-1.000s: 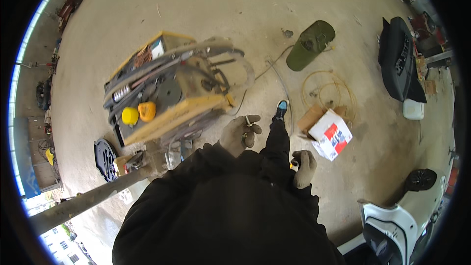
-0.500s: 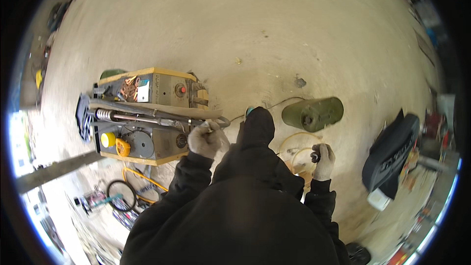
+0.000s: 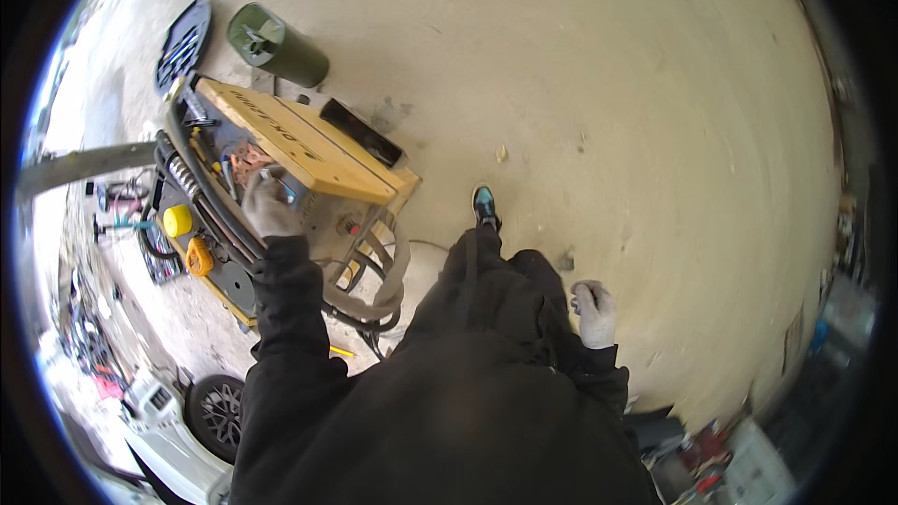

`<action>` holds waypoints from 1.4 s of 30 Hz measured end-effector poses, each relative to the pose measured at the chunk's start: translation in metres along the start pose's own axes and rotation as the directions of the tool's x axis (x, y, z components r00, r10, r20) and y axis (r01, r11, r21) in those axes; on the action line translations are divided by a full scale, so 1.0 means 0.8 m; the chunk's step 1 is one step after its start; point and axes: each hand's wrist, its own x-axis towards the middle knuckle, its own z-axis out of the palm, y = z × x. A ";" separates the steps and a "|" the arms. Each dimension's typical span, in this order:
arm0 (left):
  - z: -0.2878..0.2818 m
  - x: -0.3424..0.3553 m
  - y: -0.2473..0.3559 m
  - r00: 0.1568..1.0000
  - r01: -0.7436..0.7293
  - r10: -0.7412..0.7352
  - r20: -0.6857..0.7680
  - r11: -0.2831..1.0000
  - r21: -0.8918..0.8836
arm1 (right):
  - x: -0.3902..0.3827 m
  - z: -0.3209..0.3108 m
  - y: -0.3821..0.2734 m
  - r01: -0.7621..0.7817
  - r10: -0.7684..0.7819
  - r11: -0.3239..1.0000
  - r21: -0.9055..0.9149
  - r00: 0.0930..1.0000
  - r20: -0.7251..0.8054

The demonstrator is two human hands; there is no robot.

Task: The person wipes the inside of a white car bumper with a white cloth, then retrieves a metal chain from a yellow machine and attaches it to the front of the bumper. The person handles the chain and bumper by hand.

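My left hand, in a pale glove, reaches down onto the top of a yellow-sided workshop machine. A small flat thing with a bluish edge shows beside its fingers. The fingertips are hidden, so its grip is unclear. Reddish-brown metal bits lie just past the hand, and thick dark hoses run alongside it. My right hand, also gloved, hangs low over the floor by my right leg. Its fingers are curled in, and what they hold, if anything, cannot be made out.
A green canister and an open dark tool case are beyond the machine. Looped hoses hang off its near end. A yellow round container and an orange tape roll rest on top. A car wheel is at lower left.
My view has turned and shifted. My left hand has moved from the hose end to the machine's top by the metal bits. The small black thing in my right hand no longer shows clearly.
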 end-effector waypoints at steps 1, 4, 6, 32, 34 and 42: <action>0.011 0.001 -0.009 0.996 0.063 -0.067 -0.051 0.995 -0.081 | 0.034 -0.004 -0.025 0.043 -0.044 0.999 0.032 0.999 0.031; 0.030 -0.012 -0.026 0.995 -0.005 0.028 -0.094 0.972 0.234 | 0.116 -0.008 -0.093 0.068 -0.070 0.998 0.016 0.983 0.170; 0.042 -0.023 -0.027 0.979 -0.118 0.181 -0.097 0.883 0.455 | 0.167 0.000 -0.135 0.117 -0.102 0.993 -0.033 0.950 0.294; 0.066 -0.042 -0.034 0.997 0.014 0.067 -0.049 0.448 0.894 | 0.540 0.906 0.174 0.244 -0.130 0.966 -0.083 0.740 0.661; 0.056 -0.035 -0.052 0.998 0.008 0.056 -0.038 0.454 0.891 | 0.577 0.935 0.240 0.217 -0.085 0.967 -0.130 0.763 0.641; 0.033 -0.008 -0.069 0.991 -0.020 0.125 -0.043 0.463 0.886 | 0.571 0.984 0.154 0.153 0.036 0.957 -0.248 0.784 0.620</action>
